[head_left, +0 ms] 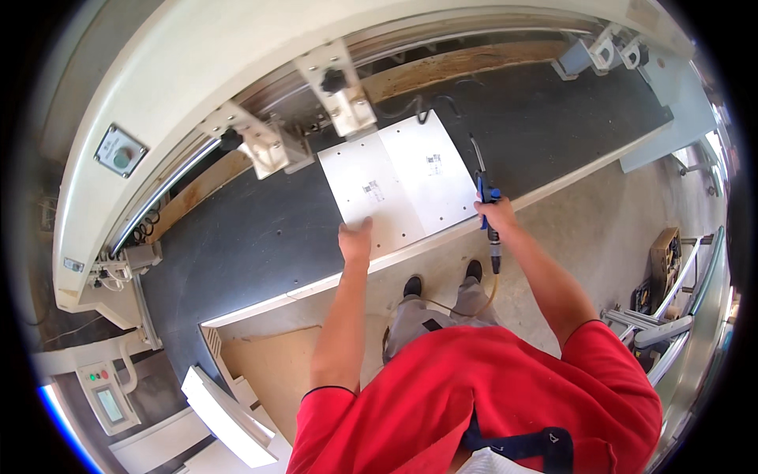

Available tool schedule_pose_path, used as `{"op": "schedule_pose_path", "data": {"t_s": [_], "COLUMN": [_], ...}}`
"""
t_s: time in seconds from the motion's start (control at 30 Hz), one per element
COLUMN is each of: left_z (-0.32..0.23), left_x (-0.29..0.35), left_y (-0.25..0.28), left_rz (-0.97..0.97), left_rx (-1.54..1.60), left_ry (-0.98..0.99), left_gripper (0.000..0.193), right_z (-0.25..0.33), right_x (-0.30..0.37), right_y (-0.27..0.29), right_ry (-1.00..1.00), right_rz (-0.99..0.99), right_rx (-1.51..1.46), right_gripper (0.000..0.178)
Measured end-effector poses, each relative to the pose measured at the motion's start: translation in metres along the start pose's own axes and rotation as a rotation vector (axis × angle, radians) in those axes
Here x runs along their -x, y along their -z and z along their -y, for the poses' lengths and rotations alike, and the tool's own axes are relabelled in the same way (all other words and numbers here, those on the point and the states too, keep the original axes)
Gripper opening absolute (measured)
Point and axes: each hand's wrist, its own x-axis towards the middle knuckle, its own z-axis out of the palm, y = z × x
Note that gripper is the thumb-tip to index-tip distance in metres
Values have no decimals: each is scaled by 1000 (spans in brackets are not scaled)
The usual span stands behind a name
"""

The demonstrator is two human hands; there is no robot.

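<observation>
Two white panels (pixel 359 170) (pixel 442 186) with small dark holes and a printed label each lie side by side on the dark worktable. My left hand (pixel 357 238) is closed on the near left edge of the left panel, thumb on top; its other fingers are partly hidden. Just off the right panel's near right corner, my right hand (pixel 497 215) is wrapped round a blue and black air blow gun (pixel 495 194). Its thin nozzle points away from me over the table, and a yellowish hose (pixel 494 291) hangs from its lower end.
A large cream machine frame (pixel 197 59) arches over the dark worktable (pixel 237 245). Clamp brackets (pixel 339 91) stand at the panels' far edge. A control box (pixel 109 397) is at lower left, near white boards (pixel 229 419). Metal rails (pixel 671 308) stand at right.
</observation>
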Motion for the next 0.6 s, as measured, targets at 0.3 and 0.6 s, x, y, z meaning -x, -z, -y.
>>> {"op": "schedule_pose_path", "data": {"t_s": [0.3, 0.6], "left_z": [-54, -75], "left_x": [98, 65], "left_y": [-44, -123], "left_rz": [40, -27], "left_rx": [219, -292], "left_ry": [19, -105], "left_gripper": [25, 41], "right_z": [8, -28], "right_x": [70, 48], "right_y": [192, 274], "right_ry": [125, -26], "right_rz": [545, 581], "right_rx": [651, 362], "right_gripper": [16, 20]}}
